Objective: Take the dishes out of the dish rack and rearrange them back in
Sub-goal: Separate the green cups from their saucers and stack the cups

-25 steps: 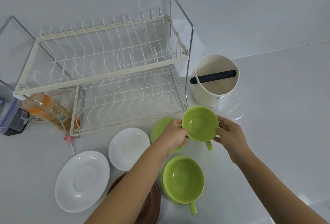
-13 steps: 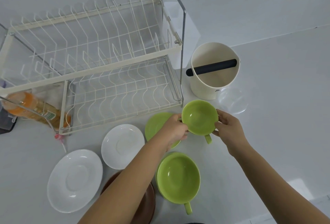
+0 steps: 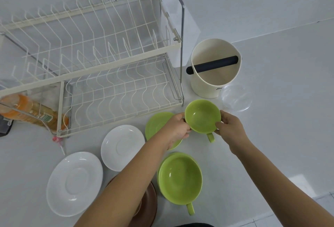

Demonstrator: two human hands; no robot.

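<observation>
Holding a green cup with two hands

Both hands, left hand (image 3: 176, 129) and right hand (image 3: 230, 129), grip the green cup (image 3: 202, 116) beside the empty dish rack (image 3: 101, 67). Plates lie below. A cream tub (image 3: 215, 69) stands behind; its writing is too small to read.

No readable text — only blurred marks on cream canister (image 3: 207, 85) and bottle label (image 3: 46, 118)

Lime-green cup (image 3: 202, 116), cream wire rack (image 3: 94, 67), white saucers (image 3: 74, 183), brown plate (image 3: 148, 206)
</observation>
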